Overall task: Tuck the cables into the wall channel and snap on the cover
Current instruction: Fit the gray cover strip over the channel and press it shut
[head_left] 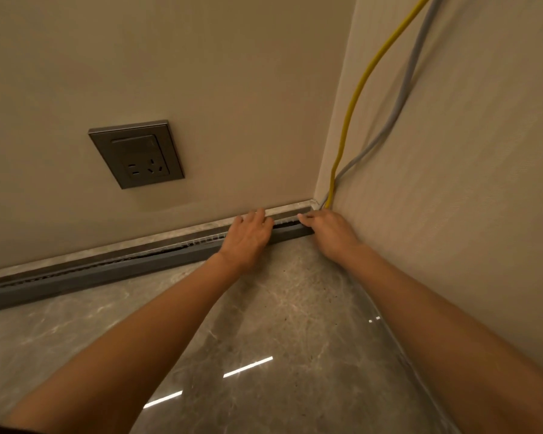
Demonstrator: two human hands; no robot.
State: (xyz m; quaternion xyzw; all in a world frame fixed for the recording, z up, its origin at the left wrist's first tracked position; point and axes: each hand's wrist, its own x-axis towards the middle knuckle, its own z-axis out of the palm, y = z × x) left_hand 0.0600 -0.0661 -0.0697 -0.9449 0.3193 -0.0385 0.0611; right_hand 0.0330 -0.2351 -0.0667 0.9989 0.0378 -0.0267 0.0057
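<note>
A long grey wall channel (113,270) runs along the foot of the wall where it meets the glossy floor, ending at the corner on the right. Its top slot looks open, with dark comb-like slits showing. My left hand (248,236) lies palm down over the channel near its right end, fingers reaching its top edge. My right hand (329,231) rests at the corner end, fingertips on the channel's top edge. A yellow cable (358,92) and a grey cable (403,98) hang down the right wall into the corner behind my right hand. No separate cover is visible.
A grey wall socket (137,153) sits on the beige wall above the channel, left of my hands. The polished marble floor (264,308) fills the foreground. The right wall (467,183) closes in just beyond my right arm.
</note>
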